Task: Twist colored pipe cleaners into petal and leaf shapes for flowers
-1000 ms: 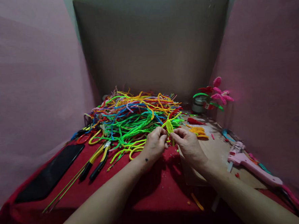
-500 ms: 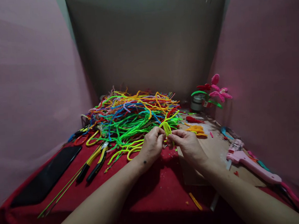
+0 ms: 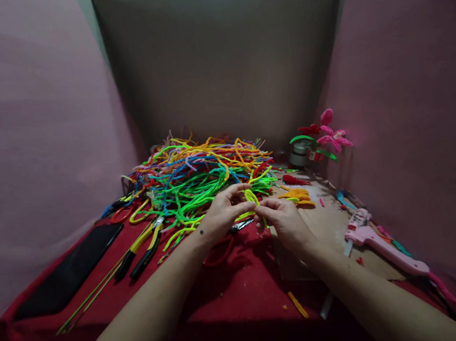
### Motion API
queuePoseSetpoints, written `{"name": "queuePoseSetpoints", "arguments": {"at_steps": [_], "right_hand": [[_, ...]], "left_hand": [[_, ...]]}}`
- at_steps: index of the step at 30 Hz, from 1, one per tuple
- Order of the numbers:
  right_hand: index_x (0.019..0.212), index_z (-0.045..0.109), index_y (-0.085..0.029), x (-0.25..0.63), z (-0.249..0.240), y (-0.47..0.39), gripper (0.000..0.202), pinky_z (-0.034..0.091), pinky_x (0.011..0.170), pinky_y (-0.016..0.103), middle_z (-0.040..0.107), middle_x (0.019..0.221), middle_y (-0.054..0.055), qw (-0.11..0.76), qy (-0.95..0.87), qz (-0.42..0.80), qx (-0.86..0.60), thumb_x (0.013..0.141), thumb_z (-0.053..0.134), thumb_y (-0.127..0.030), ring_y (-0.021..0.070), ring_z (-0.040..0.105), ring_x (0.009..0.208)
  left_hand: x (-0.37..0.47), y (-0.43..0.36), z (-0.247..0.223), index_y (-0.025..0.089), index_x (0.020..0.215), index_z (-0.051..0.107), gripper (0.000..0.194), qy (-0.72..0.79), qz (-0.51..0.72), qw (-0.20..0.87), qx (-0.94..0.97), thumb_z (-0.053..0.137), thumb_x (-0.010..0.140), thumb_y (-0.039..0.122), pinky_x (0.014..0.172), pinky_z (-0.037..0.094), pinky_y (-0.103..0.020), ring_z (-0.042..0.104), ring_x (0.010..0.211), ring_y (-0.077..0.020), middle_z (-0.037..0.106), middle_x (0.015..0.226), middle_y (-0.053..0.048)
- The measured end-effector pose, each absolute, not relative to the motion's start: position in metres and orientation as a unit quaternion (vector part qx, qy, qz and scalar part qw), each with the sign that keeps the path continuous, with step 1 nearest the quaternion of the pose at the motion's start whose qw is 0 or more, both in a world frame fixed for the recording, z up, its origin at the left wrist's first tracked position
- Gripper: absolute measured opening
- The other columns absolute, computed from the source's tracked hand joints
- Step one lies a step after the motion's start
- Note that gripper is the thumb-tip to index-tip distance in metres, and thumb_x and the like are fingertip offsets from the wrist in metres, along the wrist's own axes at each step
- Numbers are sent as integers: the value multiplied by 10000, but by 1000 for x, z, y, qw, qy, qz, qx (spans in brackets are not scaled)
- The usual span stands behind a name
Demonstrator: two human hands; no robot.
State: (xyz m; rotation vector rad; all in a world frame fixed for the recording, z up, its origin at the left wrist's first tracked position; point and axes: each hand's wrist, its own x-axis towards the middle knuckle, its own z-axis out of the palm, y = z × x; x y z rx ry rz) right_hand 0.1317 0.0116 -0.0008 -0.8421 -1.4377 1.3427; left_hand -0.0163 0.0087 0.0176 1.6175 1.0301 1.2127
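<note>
A bent neon-yellow pipe cleaner (image 3: 253,197) forms a narrow loop between my two hands, above the red cloth. My right hand (image 3: 283,219) pinches its lower part between thumb and fingers, and a short end pokes out below. On the left side, the thumb and index finger of my left hand (image 3: 227,210) touch the loop from below and above. Under my left hand lies a pair of scissors (image 3: 242,225), its blades partly showing. Behind the hands rises a big heap of pipe cleaners (image 3: 198,187) in many colours.
On the left lie pliers (image 3: 140,250), a black flat slab (image 3: 70,270) and thin green wires (image 3: 92,294). At right a pink glue gun (image 3: 387,253) rests by a cardboard sheet (image 3: 327,226) with orange pipe-cleaner pieces (image 3: 297,196). Pink pipe-cleaner flowers (image 3: 334,137) stand behind.
The left hand's index finger and thumb have spread apart around the loop, which now tilts left. The scissor blades have come into sight below the hand. The right hand keeps its pinch.
</note>
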Motion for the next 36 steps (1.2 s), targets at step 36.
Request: {"name": "queuePoseSetpoints", "arguments": {"at_steps": [36], "right_hand": [[598,529,-137,123,2,8,138,410,445,234,578,494,-7,455,-502,653,-339,661,619,-221,91,512,399]], "left_hand": [[-23,13,18,138,746,564,208,412,504,522,552,638,696,326,363,251,-157,374,380,-30,486,518,53]]}}
